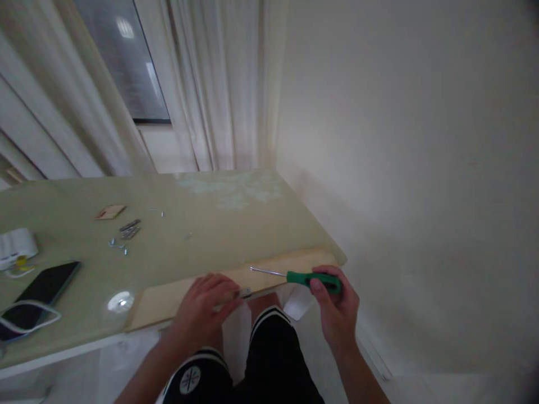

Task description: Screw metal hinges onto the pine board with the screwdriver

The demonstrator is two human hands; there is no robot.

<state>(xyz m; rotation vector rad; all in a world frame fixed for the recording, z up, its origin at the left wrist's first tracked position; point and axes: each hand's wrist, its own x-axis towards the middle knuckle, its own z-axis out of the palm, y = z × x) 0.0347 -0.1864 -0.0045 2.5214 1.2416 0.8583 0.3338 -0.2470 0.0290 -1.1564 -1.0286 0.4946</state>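
A long pale wooden board lies along the near edge of the table. My left hand rests on it, fingertips pinching a small metal piece at the board's edge. My right hand grips a green-handled screwdriver, its thin shaft pointing left over the board toward the metal piece.
On the table's left lie a dark phone, a white cable, a white roll, several loose screws and metal fittings and a small wooden piece. A wall stands at the right; curtains hang behind.
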